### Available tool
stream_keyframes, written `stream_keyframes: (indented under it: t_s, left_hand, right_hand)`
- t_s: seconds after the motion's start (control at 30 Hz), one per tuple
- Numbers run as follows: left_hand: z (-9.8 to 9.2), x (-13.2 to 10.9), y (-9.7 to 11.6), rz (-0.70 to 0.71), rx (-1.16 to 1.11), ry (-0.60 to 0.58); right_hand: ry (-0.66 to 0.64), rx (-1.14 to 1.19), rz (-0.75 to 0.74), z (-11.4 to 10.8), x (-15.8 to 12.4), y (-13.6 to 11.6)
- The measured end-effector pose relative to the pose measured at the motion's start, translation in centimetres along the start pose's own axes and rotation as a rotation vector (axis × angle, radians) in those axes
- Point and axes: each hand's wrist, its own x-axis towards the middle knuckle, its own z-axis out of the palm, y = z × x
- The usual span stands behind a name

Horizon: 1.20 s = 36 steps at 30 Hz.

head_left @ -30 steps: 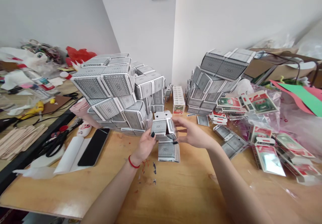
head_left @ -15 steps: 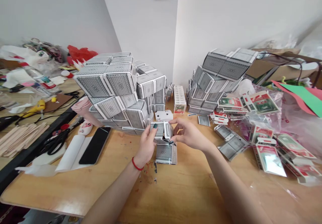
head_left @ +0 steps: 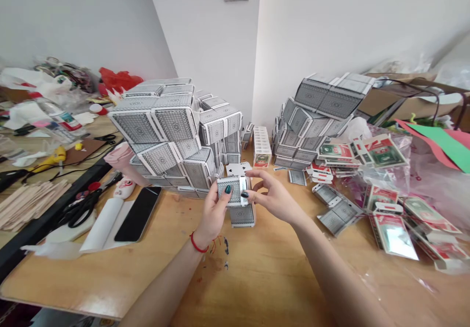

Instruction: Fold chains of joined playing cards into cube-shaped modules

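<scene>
My left hand [head_left: 212, 210] is closed around a small box made of grey-backed playing cards [head_left: 224, 186], its thumb lying on the patterned face. At the box's right side, my right hand [head_left: 273, 197] presses a thumb on the shiny white edge strip, and its index finger touches the top corner. Just below the held box is another grey card section [head_left: 242, 216]; I cannot tell whether the two are joined. Behind them lie face-up playing cards [head_left: 240, 168], partly hidden. Large stacked card structures stand to the left [head_left: 176, 124] and right [head_left: 310, 116].
A long white-and-red pack of card boxes [head_left: 262, 146] stands near the wall. At right lie flattened grey card pieces [head_left: 340, 209] and opened red card boxes [head_left: 394, 231]. On the left are a black phone [head_left: 138, 214], scissors [head_left: 86, 207], wooden sticks [head_left: 31, 204] and a yellow glue gun [head_left: 55, 158].
The held box has turned so its patterned face shows more. My right thumb has moved up from the lower corner onto the edge strip, and the gap there no longer shows.
</scene>
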Motion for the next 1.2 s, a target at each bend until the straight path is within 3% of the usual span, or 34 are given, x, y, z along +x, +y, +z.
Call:
stream_keyframes:
  t_s: [0.07,0.17,0.43,0.63,1.03,1.2]
  left_hand:
    - [-0.2,0.0,0.3,0.005,-0.016,-0.042]
    - [-0.2,-0.1,0.6,-0.037,-0.042,-0.067]
    - [1.0,-0.5,0.7,-0.035,0.035,0.116]
    - [0.7,-0.6,0.2,-0.027,0.033,0.162]
    - [1.4,-0.6,0.1,-0.059,-0.066,0.27]
    - [1.7,-0.9,0.2,-0.027,-0.033,0.252]
  right_hand:
    - [0.031,-0.057,0.01,-0.2,-0.1,-0.2]
    - [-0.03,-0.103,-0.017,-0.5,-0.4,-0.7]
    - [-0.083,-0.012,-0.014,1.5,-1.4,-2.3]
    - [-0.069,0.071,-0.027,2.4,-1.2,-2.0]
    - [-0.012,-0.057,-0.021,2.7,-1.5,-2.7]
    - [0.034,-0.185,-0.067,2.9,-1.9,-3.4]
